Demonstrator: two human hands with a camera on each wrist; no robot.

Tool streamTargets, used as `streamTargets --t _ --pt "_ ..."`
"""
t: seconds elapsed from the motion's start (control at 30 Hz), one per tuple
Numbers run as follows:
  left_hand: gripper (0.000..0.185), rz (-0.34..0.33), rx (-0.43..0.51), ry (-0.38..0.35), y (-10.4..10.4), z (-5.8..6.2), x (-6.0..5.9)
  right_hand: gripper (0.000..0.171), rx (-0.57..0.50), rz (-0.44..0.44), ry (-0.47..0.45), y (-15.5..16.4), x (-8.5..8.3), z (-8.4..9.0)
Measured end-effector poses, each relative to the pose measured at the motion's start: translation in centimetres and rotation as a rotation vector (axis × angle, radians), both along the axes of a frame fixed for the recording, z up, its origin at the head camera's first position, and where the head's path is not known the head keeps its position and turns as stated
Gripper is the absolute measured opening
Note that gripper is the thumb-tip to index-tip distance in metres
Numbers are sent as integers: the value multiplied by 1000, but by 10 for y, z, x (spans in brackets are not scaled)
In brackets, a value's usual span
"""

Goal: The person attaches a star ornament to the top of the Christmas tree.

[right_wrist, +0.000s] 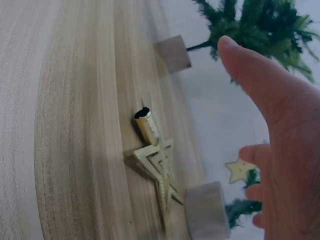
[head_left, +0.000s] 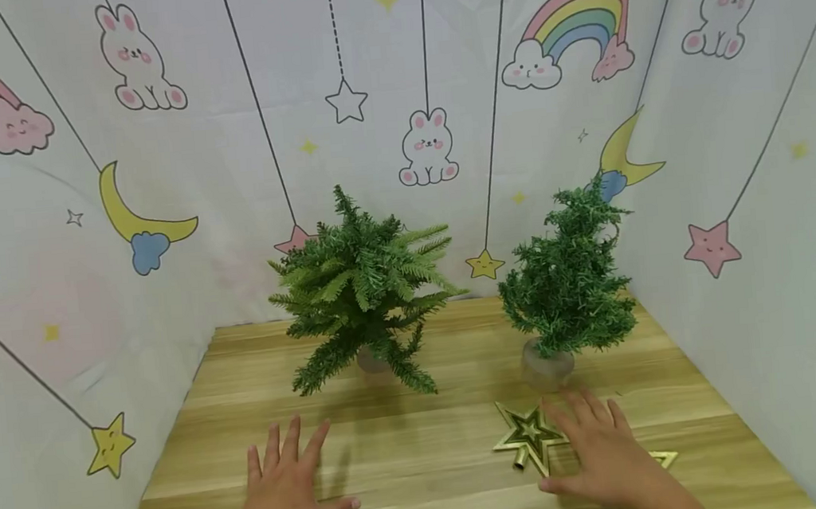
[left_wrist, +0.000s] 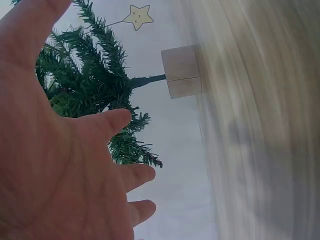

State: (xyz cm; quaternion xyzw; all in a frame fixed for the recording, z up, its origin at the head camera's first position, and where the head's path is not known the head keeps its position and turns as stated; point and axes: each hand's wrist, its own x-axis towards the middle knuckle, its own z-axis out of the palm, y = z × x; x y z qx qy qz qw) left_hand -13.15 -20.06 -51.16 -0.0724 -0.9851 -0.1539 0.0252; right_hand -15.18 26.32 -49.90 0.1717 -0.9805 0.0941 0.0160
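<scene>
My left hand is spread with straight fingers over the front left of the table, holding nothing. Behind it stands a bushy artificial Christmas tree, whose square wooden base shows in the left wrist view. On the right, my right hand is also spread, beside a gold star tree topper with a hollow tube. Whether its fingers touch the star I cannot tell. A second gold star-like piece is mostly hidden under this hand. Behind stands a slimmer artificial Christmas tree on a round base.
A wood-grain table carries everything. White cloth printed with rabbits, rainbows, moons and stars hangs behind it and along both sides. The slimmer tree stands near the right side cloth.
</scene>
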Motion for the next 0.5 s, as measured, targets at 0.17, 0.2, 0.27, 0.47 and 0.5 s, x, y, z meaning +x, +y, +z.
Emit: streamTargets --t 0.17,0.2,0.27,0.47,0.5 --pt "93 -60 132 35 0 7 -4 90 -3 -43 41 0 -1 2" --pt "86 -71 177 45 1 11 -5 88 -3 -61 37 0 -1 2" --pt "68 -108 265 108 3 23 -7 87 -4 -109 5 -1 -3 2" --pt "17 -342 415 534 12 78 -27 96 -2 -220 -163 -2 -17 -10" --pt "16 -381 436 605 13 89 -32 96 0 -225 -186 -2 -20 -13"
